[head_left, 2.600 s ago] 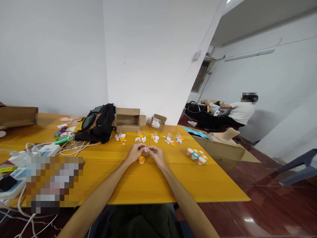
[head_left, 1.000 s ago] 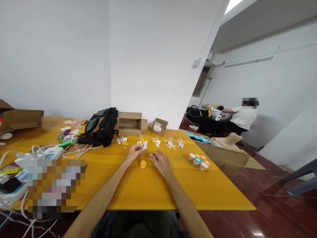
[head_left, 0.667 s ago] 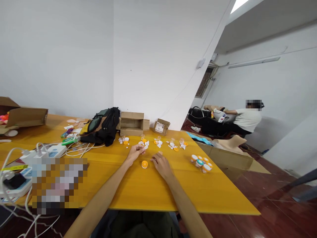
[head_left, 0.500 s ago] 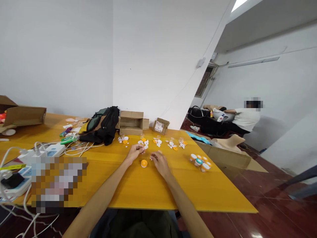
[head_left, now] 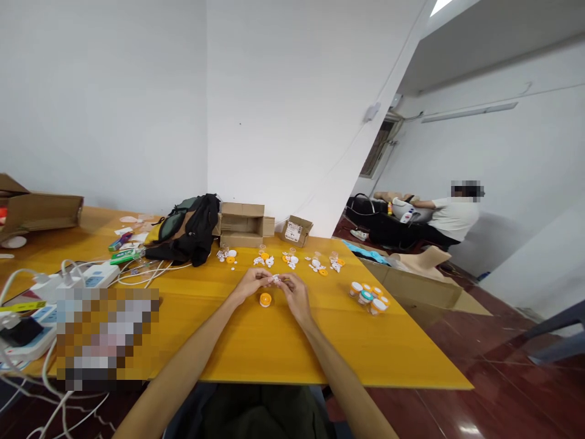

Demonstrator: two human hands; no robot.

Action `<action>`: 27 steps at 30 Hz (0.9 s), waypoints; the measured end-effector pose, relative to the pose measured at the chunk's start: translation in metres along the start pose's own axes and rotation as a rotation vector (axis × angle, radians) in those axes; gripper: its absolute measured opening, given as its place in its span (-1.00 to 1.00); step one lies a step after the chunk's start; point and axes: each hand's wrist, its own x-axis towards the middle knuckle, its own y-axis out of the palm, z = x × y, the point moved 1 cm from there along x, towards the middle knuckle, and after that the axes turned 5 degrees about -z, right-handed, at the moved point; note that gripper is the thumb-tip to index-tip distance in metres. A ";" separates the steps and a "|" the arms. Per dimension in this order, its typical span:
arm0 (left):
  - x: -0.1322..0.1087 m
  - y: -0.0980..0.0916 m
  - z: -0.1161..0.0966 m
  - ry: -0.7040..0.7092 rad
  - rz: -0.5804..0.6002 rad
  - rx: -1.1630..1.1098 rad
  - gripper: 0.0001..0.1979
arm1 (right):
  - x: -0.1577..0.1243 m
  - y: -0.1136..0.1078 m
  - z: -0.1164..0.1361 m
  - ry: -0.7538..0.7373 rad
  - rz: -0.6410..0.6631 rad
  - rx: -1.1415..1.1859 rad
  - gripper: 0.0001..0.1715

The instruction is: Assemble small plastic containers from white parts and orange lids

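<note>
My left hand (head_left: 251, 284) and my right hand (head_left: 296, 295) meet over the middle of the table. Pinched between their fingertips is a small white piece with dark spots (head_left: 276, 278); its exact kind is too small to make out. Just below the fingers, apart from them, an orange-and-white round cap (head_left: 265, 299) lies on the table. Beyond my hands, little groups of white spotted pieces (head_left: 222, 256), orange rings (head_left: 323, 272) and small clear cups (head_left: 334, 256) are spread in a row.
Several lidded jars (head_left: 377, 305) stand together at the right. Cardboard boxes (head_left: 242, 241) and a backpack (head_left: 194, 231) line the back. Power strips (head_left: 98, 277) with cables occupy the left. A person (head_left: 457, 216) sits beyond the table, near a large carton (head_left: 411, 286).
My right hand has moved up and left to meet my left hand, which has shifted slightly right. Both now hold the white spotted piece together. The orange cap stays put.
</note>
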 end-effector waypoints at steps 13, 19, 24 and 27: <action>0.002 -0.001 0.003 0.013 0.016 0.051 -0.71 | 0.001 0.002 -0.006 -0.042 -0.021 -0.022 -0.77; 0.002 -0.001 0.003 -0.002 0.030 0.065 -0.76 | 0.000 0.002 -0.011 0.004 -0.022 -0.020 -0.72; 0.002 -0.001 0.004 0.020 0.027 0.066 -0.84 | 0.000 0.001 -0.013 -0.018 -0.043 -0.074 -0.72; 0.004 0.000 0.006 0.036 0.030 0.086 -0.86 | 0.000 0.000 -0.013 -0.040 -0.043 -0.102 -0.72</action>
